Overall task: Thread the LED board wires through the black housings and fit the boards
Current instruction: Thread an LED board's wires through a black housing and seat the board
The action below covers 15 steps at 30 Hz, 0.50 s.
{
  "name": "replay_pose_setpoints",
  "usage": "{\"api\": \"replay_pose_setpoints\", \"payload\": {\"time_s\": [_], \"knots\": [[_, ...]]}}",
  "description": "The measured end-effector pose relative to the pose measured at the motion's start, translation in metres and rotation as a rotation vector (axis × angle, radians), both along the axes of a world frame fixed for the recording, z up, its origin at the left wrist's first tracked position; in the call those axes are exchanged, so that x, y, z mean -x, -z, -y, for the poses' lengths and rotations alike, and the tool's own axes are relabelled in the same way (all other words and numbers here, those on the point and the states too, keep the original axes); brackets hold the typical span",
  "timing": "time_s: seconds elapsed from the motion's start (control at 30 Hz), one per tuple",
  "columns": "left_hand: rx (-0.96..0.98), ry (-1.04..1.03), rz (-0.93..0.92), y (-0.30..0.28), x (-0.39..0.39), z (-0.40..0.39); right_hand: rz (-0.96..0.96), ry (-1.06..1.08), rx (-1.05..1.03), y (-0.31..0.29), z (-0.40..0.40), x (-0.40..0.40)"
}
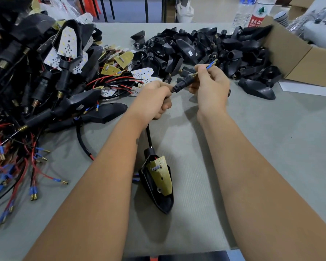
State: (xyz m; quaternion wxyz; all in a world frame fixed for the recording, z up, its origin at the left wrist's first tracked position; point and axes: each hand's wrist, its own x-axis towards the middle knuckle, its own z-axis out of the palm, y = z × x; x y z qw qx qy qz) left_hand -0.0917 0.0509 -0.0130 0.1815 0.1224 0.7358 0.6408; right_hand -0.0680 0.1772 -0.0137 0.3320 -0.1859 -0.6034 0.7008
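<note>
With the left hand point(154, 99) clenched around the black stem point(183, 84) and the right hand point(209, 85) pinching the blue-tipped wires point(212, 64) emerging beyond it, pull gently and straight (the LED board point(161, 176) lies loose in its housing point(158, 193) below, near the table's point(271, 147) front edge).

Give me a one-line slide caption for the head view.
Both hands, left and right, pull wires through a black stem; housing with board lies below.

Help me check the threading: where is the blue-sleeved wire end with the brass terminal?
In the head view, right of centre, the blue-sleeved wire end is pinched in the right hand, emerging from the black threaded stem before the pile of empty black housings.
</note>
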Motion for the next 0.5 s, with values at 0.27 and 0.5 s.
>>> {"api": "replay_pose_setpoints", "payload": {"time_s": [0.27,0.5], "knots": [[-0.129,-0.082,0.046,0.002,0.001,0.001,-0.011,-0.333,-0.013,-0.001,0.012,-0.006],[-0.105,-0.024,0.020,0.003,0.000,0.002,0.084,-0.346,-0.092,-0.001,0.017,-0.003]]}}
